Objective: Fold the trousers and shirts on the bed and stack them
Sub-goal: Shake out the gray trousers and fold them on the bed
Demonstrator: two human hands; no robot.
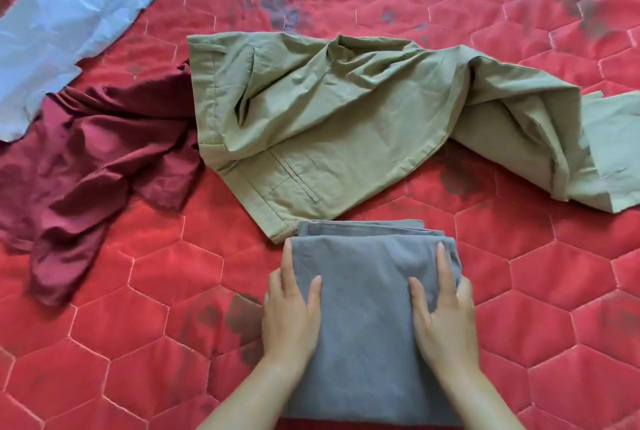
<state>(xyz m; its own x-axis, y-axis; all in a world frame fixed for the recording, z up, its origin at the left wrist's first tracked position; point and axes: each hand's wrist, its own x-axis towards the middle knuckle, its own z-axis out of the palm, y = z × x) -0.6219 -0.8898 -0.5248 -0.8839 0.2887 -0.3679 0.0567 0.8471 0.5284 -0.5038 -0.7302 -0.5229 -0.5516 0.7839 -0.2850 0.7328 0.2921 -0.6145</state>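
Where the hands lie: left hand [291, 315] and right hand [443, 315], apart, fingers straight, pressing flat on the folded grey cloth trousers [363, 343].
Under it: red hexagon-quilted bedspread [554, 291] (stacked layers show at the fold's far edge).
Just beyond: crumpled olive-green cloth trousers [329, 124], a waistband corner touching the grey fold.
Further left: rumpled maroon shirt [93, 159]; pale blue garment [69, 14], spread flat.

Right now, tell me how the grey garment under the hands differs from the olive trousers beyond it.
The grey garment is folded into a neat rectangle; the olive trousers lie unfolded and rumpled. The grey garment is compact; the olive trousers sprawl toward the right edge of view. The left hand and right hand press flat on the grey garment; no hand touches the olive trousers. Both lie on the red quilted bed cover.
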